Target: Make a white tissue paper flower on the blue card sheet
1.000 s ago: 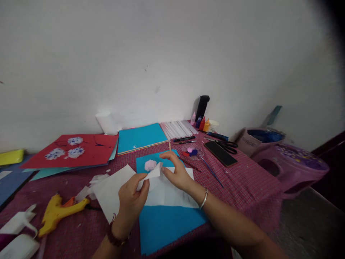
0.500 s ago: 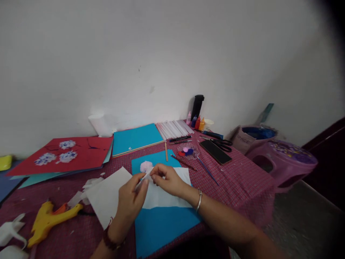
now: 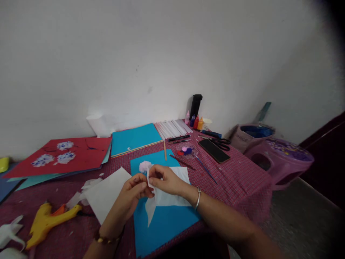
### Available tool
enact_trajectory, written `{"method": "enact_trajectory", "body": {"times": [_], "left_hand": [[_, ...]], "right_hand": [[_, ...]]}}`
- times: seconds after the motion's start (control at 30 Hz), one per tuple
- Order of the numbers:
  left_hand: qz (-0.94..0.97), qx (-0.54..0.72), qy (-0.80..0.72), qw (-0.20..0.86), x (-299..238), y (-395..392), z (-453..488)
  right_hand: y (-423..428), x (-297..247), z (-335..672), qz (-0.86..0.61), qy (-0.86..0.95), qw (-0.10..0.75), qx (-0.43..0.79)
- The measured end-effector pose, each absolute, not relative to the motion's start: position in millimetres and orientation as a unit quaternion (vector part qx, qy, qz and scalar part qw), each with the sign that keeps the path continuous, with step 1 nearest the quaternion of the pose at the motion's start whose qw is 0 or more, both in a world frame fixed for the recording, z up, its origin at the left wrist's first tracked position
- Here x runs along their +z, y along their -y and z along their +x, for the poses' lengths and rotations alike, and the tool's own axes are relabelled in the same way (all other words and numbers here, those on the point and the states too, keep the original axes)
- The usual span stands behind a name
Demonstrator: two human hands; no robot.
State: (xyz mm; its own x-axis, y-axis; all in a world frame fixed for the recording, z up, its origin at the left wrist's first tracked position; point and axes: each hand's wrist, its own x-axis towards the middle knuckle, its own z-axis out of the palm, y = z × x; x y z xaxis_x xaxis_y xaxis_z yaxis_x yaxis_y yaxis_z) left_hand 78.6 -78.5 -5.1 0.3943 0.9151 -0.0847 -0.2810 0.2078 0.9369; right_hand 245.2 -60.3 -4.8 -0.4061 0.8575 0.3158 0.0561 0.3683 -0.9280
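Note:
Over a blue sheet of paper (image 3: 167, 230), both hands close on a white tissue paper (image 3: 174, 196). My right hand (image 3: 165, 178) pinches its upper left part between thumb and fingers. Close beside it, my left hand (image 3: 137, 189) has its fingertips pressed together on the tissue's left edge. From under the left fingers a narrow pointed flap hangs down over the blue sheet. Just beyond the hands lies a pale pink crumpled-paper flower (image 3: 145, 166) on the blue sheet.
Left are a white sheet (image 3: 107, 194), a yellow glue gun (image 3: 45, 221) and a red sheet (image 3: 88, 154) with white-and-blue flowers. Right lie a paint palette (image 3: 185, 150), a paintbrush (image 3: 207, 171), a phone (image 3: 214, 151) and scissors (image 3: 221, 144). Paint bottles (image 3: 196, 122) stand by the wall.
My left hand has turned and drawn in against the right. A pointed flap of the tissue now hangs below the left fingers. The view has shifted slightly.

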Motion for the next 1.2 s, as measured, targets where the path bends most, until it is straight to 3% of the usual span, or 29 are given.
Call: {"method": "enact_trajectory", "body": {"times": [0.27,0.47,1.0,1.2], "left_hand": [[0.515,0.465,-0.374,0.616,-9.8,78.6,84.4],[0.526,0.469,-0.399,0.587,-19.9,76.2,81.0],[0.557,0.460,-0.414,0.554,-18.1,78.6,80.3],[0.497,0.492,-0.405,0.588,-14.9,76.3,85.6]], "right_hand": [[59.6,-8.8,244.2,-0.318,0.730,0.509,0.327],[62.6,-2.6,244.1,-0.262,0.786,0.492,0.268],[60.8,-6.0,244.3,-0.276,0.780,0.483,0.288],[62.0,-5.1,244.9,-0.280,0.795,0.461,0.279]]}}
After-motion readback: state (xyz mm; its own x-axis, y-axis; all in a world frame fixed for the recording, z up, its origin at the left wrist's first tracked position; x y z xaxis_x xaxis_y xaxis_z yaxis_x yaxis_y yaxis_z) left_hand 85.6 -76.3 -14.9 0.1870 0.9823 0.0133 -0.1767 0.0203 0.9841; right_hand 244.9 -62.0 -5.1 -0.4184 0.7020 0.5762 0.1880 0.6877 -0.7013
